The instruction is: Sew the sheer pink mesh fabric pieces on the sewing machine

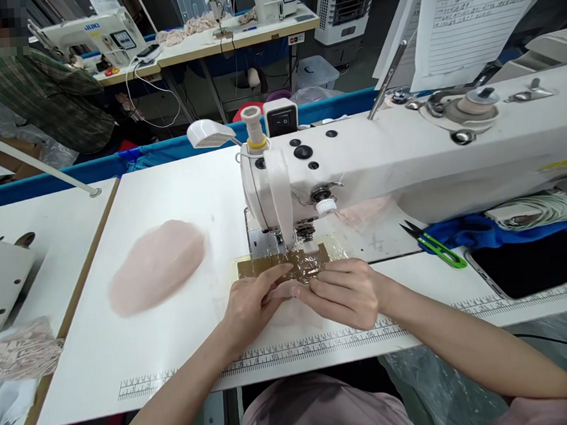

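Observation:
My left hand [253, 302] and my right hand [343, 292] meet on the white table just in front of the sewing machine [405, 152]. Both pinch a small pale pink fabric piece [284, 293] between their fingertips, close to the brown taped plate [287, 263] under the needle. The fingers of both hands are curled onto the fabric. A stack of pale pink fabric pieces [157, 265] lies on the table to the left of my hands.
Green-handled snips [436, 246] lie to the right beside blue cloth [479, 232]. A printed ruler strip [293, 351] runs along the table's front edge. Lace pieces [18, 347] rest at the far left. Another person [36, 87] sits at a machine behind.

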`<state>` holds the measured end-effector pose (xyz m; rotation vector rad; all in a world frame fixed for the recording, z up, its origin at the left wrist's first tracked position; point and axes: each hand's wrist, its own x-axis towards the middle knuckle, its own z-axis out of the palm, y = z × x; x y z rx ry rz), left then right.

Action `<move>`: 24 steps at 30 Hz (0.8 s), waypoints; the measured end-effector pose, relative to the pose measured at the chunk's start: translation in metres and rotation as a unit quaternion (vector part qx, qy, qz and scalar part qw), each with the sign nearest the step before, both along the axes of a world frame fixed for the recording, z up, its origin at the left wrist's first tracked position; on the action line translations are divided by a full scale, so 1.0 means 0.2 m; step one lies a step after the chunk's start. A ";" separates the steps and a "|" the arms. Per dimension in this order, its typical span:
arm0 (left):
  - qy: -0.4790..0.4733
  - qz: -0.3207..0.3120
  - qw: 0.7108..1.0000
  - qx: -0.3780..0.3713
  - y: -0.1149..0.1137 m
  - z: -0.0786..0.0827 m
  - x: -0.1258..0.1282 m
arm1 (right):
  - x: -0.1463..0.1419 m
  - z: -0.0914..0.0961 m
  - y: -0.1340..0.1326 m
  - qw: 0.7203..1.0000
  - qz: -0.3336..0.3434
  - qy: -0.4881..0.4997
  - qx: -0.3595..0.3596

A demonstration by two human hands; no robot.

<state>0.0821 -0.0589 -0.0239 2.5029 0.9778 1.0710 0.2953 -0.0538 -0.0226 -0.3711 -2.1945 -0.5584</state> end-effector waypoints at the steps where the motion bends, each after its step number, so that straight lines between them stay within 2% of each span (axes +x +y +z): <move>1: 0.002 -0.017 1.000 0.000 0.00 0.00 0.00 | 0.00 0.00 0.00 1.000 0.001 -0.001 0.003; 4: 0.002 -0.063 0.998 0.017 0.00 0.00 -0.01 | 0.00 0.02 -0.01 1.000 0.007 0.003 0.009; 9: 0.015 -0.018 1.000 0.000 0.00 0.01 -0.01 | 0.00 0.04 -0.02 0.999 0.030 0.003 0.011; 14: 0.031 -0.091 0.995 0.004 -0.01 0.00 -0.02 | 0.01 0.05 -0.03 0.999 0.036 -0.011 0.001; 19: 0.014 -0.052 0.997 -0.046 -0.02 0.01 -0.02 | 0.01 0.09 -0.04 0.999 0.053 -0.009 -0.002; 24: 0.011 -0.094 0.995 0.005 -0.04 0.07 0.00 | 0.01 0.12 -0.06 0.998 0.061 -0.010 0.014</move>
